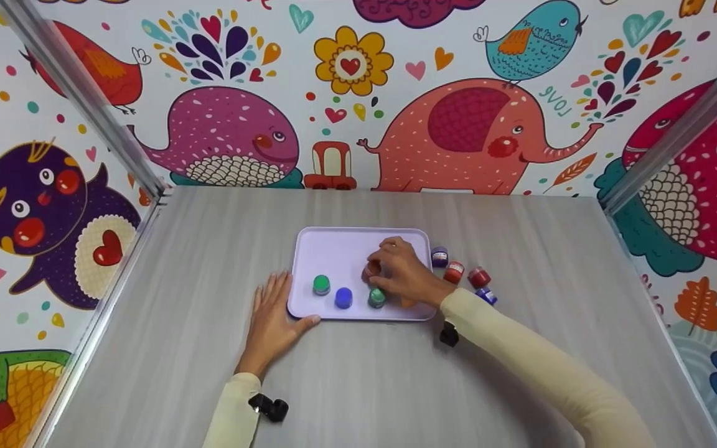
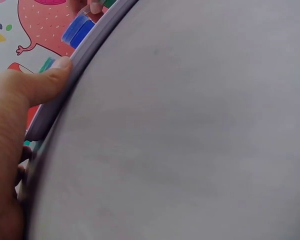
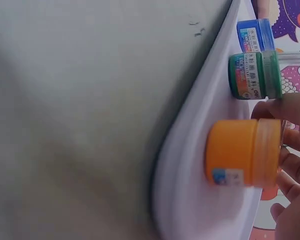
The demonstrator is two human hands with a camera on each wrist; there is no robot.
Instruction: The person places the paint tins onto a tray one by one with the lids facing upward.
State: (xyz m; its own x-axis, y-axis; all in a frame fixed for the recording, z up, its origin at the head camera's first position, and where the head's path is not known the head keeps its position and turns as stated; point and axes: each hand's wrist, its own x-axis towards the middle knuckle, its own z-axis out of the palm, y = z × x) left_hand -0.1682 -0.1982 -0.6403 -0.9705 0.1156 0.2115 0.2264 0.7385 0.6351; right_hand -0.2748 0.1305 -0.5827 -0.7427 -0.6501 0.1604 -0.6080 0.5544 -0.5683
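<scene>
head view: i see my left hand (image 1: 274, 314) flat on the grey wood-grain table (image 1: 209, 373), fingers straight and spread, thumb touching the front-left corner of the pale lilac rectangular plastic tray (image 1: 333, 249). my right hand (image 1: 399, 270) is over the tray's right half, fingers curled around something reddish-orange i can't make out clearly here. on the tray, a front row: green-lidded small paint pot (image 1: 322, 285), blue-lidded small paint pot (image 1: 343, 298), second green-lidded paint pot (image 1: 376, 298) just beside the right hand. off the tray, right of it on the table: a cluster of small pots, purple, red and blue (image 1: 458, 272).

left wrist view: left thumb tip (image 2: 57, 75) presses against the tray rim (image 2: 92, 40); blue pot (image 2: 79, 29) visible beyond the rim. fingers relaxed, holding nothing.

right wrist view: small orange plastic paint pot (image 3: 242, 152) stands on the tray floor (image 3: 200, 200), right-hand fingers (image 3: 290, 107) lie on its lid side, gripping it. dark green pot (image 3: 254, 75) next to it, blue pot (image 3: 255, 35) beyond.
</scene>
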